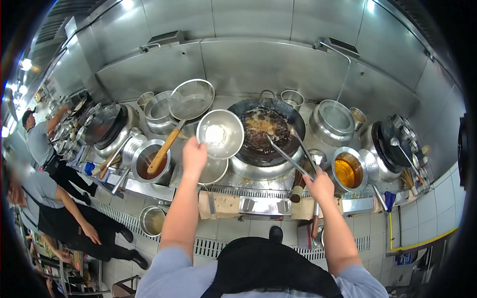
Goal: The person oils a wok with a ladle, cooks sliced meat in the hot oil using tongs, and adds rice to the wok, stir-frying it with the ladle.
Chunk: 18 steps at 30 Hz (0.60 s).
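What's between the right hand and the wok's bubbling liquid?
In the head view, the metal tongs held by the right hand extend over the wok toward the bubbling liquid.

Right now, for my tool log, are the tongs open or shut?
Open: the tongs spread from the right hand, their tips clearly apart over the wok.

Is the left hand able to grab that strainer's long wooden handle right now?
Probably not right away. The wooden handle looks close by, with nothing seen lying over it, but the left hand is holding the metal bowl, so it would likely have to put that down first.
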Available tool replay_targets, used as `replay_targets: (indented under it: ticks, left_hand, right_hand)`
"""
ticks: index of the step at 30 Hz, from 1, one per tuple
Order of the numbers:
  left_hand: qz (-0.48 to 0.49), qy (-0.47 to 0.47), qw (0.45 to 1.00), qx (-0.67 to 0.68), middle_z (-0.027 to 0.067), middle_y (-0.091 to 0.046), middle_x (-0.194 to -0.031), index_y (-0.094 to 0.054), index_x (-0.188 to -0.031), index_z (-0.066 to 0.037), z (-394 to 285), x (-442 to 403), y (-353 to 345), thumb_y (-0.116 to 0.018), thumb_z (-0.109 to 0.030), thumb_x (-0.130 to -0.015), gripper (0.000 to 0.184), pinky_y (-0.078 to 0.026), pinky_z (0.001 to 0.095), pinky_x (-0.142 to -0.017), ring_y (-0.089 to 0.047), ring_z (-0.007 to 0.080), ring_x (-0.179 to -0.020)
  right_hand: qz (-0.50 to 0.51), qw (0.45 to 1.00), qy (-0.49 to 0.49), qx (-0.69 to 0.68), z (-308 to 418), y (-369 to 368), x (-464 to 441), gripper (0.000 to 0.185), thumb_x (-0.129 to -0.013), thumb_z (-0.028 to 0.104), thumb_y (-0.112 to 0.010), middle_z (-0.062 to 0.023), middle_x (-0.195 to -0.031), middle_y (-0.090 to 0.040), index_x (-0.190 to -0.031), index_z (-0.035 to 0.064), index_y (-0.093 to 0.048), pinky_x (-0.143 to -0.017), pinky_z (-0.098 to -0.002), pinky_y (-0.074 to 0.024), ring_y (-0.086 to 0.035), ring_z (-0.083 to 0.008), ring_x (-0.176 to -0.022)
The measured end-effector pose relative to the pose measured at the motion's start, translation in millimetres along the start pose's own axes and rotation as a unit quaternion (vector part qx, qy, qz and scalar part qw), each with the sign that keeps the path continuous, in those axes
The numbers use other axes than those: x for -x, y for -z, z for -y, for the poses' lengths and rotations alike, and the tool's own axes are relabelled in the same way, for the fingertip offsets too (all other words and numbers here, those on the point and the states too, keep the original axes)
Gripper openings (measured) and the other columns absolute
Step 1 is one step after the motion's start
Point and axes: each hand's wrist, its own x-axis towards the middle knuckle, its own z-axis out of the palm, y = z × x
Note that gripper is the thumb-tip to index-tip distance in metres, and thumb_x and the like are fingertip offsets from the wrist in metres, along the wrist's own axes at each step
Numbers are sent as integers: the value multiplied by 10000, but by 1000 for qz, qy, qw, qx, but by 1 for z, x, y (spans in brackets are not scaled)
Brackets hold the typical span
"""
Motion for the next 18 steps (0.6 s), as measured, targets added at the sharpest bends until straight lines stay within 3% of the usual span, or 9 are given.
replay_targets:
  ticks: [2, 4, 6, 8, 10, 11, 13, 16, 18]
  left_hand:
    - [24, 87, 996, 30, 158, -595, -701, -559, -830, 44, 32, 24, 29, -509, -80, -776, 144, -475, 350, -657, -613, 223, -688]
    - [39, 161, 982, 91, 103, -593, -702, -554, -823, 36, 27, 54, 65, -515, -68, -783, 117, -472, 301, -584, -579, 138, -641]
    - [27, 205, 966, 157, 74, -597, -712, -548, -824, 27, 13, 81, 96, -504, -54, -792, 97, -473, 272, -528, -567, 119, -612]
    - [30, 200, 976, 83, 81, -592, -720, -534, -816, 15, 38, 103, 119, -495, -42, -800, 70, -494, 267, -505, -576, 128, -611]
    - [28, 224, 966, 126, 80, -591, -725, -526, -804, 7, 45, 118, 127, -490, -37, -802, 57, -501, 268, -505, -577, 125, -606]
    - [21, 249, 954, 165, 79, -589, -729, -519, -793, 0, 45, 122, 128, -485, -32, -805, 48, -509, 268, -506, -578, 123, -600]
    - [31, 251, 951, 180, 78, -590, -729, -513, -786, -4, 36, 123, 119, -488, -29, -803, 39, -507, 264, -507, -577, 123, -591]
    - [52, 249, 945, 207, 74, -590, -724, -508, -784, -6, 19, 124, 104, -493, -25, -802, 30, -502, 259, -508, -575, 123, -573]
    - [78, 248, 941, 217, 71, -591, -719, -509, -789, -4, 9, 125, 92, -495, -24, -803, 28, -499, 258, -507, -574, 122, -564]
  right_hand:
    - [-45, 999, -1, -16, -13, 6, 42, 610, -798, 429, -614, -244, -1008, -601, -1191, -25, -504, -786, -430, -482, -596, -382, -926]
    - [23, 996, -43, -68, -21, 25, 84, 626, -758, 424, -662, -235, -936, -622, -1169, -28, -528, -753, -417, -483, -612, -371, -879]
    - [88, 988, -63, -108, -30, 41, 120, 625, -737, 432, -679, -229, -898, -629, -1140, -29, -548, -739, -404, -486, -621, -362, -848]
    - [169, 966, -86, -175, -40, 37, 142, 601, -689, 443, -716, -222, -843, -643, -1050, -23, -598, -718, -370, -495, -640, -343, -789]
    - [226, 959, -111, -130, -23, 34, 144, 617, -709, 464, -705, -191, -866, -648, -1103, 3, -591, -778, -349, -478, -638, -296, -831]
    - [180, 976, -65, -107, -31, 3, 142, 643, -707, 514, -687, -220, -905, -645, -1060, -15, -595, -808, -388, -474, -629, -345, -882]
    - [196, 975, -96, -49, -15, -37, 124, 720, -705, 578, -652, -282, -949, -621, -1033, -58, -572, -821, -429, -467, -605, -395, -937]
    - [200, 963, -113, -141, 18, -91, 96, 745, -712, 544, -669, -313, -972, -607, -1055, -107, -551, -839, -424, -473, -600, -398, -960]
    - [168, 962, -150, -152, 38, -131, 85, 866, -700, 518, -695, -306, -975, -609, -1144, -176, -429, -845, -402, -481, -601, -401, -962]
